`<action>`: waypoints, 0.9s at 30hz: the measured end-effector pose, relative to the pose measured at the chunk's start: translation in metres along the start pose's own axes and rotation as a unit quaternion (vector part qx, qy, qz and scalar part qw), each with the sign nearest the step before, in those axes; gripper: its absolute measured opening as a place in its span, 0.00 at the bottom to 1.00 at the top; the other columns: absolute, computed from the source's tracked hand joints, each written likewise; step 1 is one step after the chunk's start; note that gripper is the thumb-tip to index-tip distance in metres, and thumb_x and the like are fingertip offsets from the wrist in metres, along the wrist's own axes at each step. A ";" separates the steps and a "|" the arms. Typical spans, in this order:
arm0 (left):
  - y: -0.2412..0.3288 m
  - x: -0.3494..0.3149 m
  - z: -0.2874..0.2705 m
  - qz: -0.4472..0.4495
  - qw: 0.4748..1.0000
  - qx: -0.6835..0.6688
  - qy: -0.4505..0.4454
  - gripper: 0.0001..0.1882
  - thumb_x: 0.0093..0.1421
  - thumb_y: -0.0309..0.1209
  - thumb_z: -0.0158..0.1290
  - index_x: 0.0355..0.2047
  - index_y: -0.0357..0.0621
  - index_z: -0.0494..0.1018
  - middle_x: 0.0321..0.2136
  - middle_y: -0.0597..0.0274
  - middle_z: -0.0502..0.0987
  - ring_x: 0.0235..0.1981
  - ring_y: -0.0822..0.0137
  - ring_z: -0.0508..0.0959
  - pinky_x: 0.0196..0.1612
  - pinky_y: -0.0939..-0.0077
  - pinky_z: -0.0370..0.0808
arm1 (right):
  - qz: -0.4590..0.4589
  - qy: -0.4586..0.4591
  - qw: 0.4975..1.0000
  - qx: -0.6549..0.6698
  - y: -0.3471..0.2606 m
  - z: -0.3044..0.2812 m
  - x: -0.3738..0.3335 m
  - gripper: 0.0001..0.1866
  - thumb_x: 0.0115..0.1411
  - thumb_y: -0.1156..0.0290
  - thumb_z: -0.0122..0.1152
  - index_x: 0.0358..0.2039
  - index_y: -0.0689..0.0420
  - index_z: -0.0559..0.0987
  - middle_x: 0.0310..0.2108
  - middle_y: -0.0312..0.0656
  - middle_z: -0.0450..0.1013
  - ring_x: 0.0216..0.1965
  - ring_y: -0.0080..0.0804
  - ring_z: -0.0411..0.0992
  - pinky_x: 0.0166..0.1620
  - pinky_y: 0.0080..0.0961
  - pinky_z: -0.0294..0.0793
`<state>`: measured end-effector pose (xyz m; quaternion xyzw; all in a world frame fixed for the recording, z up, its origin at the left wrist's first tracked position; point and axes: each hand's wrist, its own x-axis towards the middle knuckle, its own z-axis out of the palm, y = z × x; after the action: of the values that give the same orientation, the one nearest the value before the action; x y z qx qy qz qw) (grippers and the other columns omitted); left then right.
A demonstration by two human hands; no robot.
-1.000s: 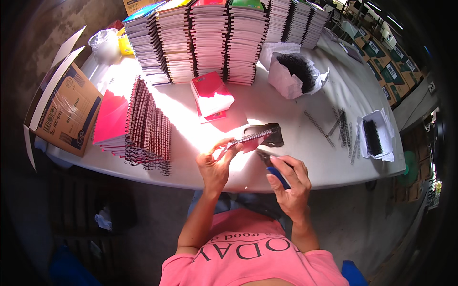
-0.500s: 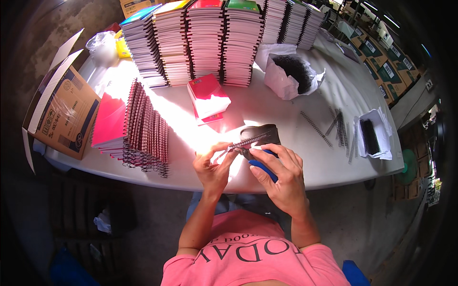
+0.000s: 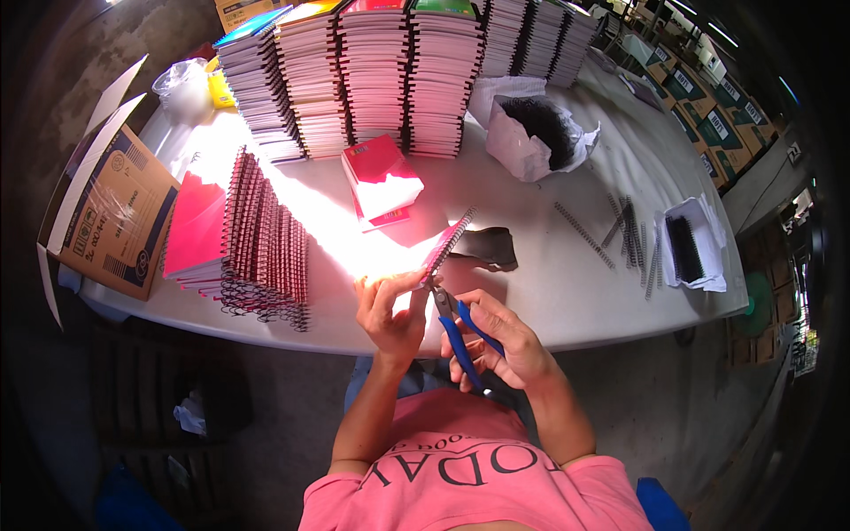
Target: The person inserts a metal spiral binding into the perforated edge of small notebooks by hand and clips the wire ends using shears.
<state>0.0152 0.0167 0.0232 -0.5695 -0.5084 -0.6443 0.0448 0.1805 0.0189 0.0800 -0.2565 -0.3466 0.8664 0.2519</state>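
Observation:
Above the table's near edge, my left hand (image 3: 394,310) grips a spiral notebook (image 3: 445,246) with a pinkish-red cover, its dark coil slanting up to the right. My right hand (image 3: 506,341) is wrapped round blue-handled pliers (image 3: 460,332). Their jaws are at the lower end of the coil, close to my left fingertips; whether they bite on the wire I cannot tell. Behind the notebook lies a flat black strap-like piece (image 3: 485,248). Farther back sit a few small red-covered books (image 3: 381,177), partly washed out by sunlight.
Left of my hands is a pile of red coil-bound notebooks (image 3: 266,248) beside an open cardboard box (image 3: 119,208). Tall notebook stacks (image 3: 376,88) line the back. Loose coils (image 3: 630,234) and paper-wrapped bundles of black coils (image 3: 683,243) (image 3: 540,137) lie to the right.
The notebook has turned so its coil points more steeply upward. My right hand has moved down and turned, bringing the pliers from beneath my fingers to the coil's lower end.

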 end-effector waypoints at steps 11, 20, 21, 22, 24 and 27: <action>-0.033 -0.006 -0.004 -0.303 0.919 -0.216 0.130 0.15 0.52 0.22 0.61 0.30 0.44 0.63 0.27 0.72 0.61 0.26 0.80 0.60 0.30 0.86 0.62 | -0.024 0.445 0.444 -0.777 0.014 -0.089 -0.015 0.23 0.61 0.53 0.51 0.55 0.47 0.68 0.51 0.45 0.62 0.55 0.44 0.60 0.55 0.50 0.57; -0.018 0.012 -0.014 -0.345 0.839 -0.398 0.139 0.11 0.62 0.32 0.52 0.41 0.42 0.66 0.35 0.64 0.72 0.39 0.77 0.69 0.40 0.83 0.67 | -0.295 0.146 0.939 -0.096 0.004 -0.026 0.065 0.33 0.55 0.72 0.63 0.59 0.53 0.59 0.38 0.38 0.72 0.42 0.25 0.72 0.48 0.27 0.73; -0.025 0.010 -0.018 -0.336 0.858 -0.364 0.134 0.12 0.62 0.33 0.52 0.41 0.41 0.66 0.35 0.64 0.72 0.39 0.77 0.70 0.41 0.83 0.68 | -0.308 0.159 0.933 -0.098 0.000 -0.023 0.072 0.32 0.55 0.74 0.63 0.59 0.53 0.60 0.37 0.37 0.72 0.40 0.24 0.73 0.44 0.24 0.75; -0.036 0.007 -0.021 -0.327 0.876 -0.331 0.127 0.12 0.62 0.34 0.52 0.41 0.40 0.67 0.35 0.63 0.72 0.39 0.76 0.72 0.42 0.83 0.69 | -0.321 0.173 0.926 -0.100 -0.004 -0.020 0.079 0.31 0.54 0.75 0.63 0.58 0.53 0.61 0.35 0.35 0.73 0.38 0.23 0.73 0.40 0.21 0.77; -0.042 0.007 -0.025 -0.332 0.882 -0.314 0.115 0.12 0.61 0.34 0.53 0.40 0.39 0.67 0.35 0.62 0.73 0.38 0.76 0.73 0.42 0.83 0.69 | -0.331 0.162 0.928 -0.061 -0.013 -0.021 0.092 0.31 0.54 0.75 0.63 0.58 0.52 0.62 0.35 0.33 0.72 0.39 0.22 0.73 0.41 0.22 0.76; -0.035 0.012 -0.033 -0.312 0.894 -0.314 0.067 0.08 0.59 0.26 0.55 0.37 0.36 0.70 0.30 0.61 0.75 0.33 0.75 0.74 0.38 0.82 0.70 | -0.317 0.160 0.934 0.028 -0.028 -0.025 0.109 0.30 0.54 0.76 0.64 0.56 0.51 0.64 0.34 0.32 0.71 0.39 0.20 0.72 0.43 0.23 0.75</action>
<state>-0.0344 0.0165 0.0166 -0.3213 -0.4265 -0.7883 -0.3056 0.1227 0.1154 0.0550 -0.2616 -0.3409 0.6979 0.5729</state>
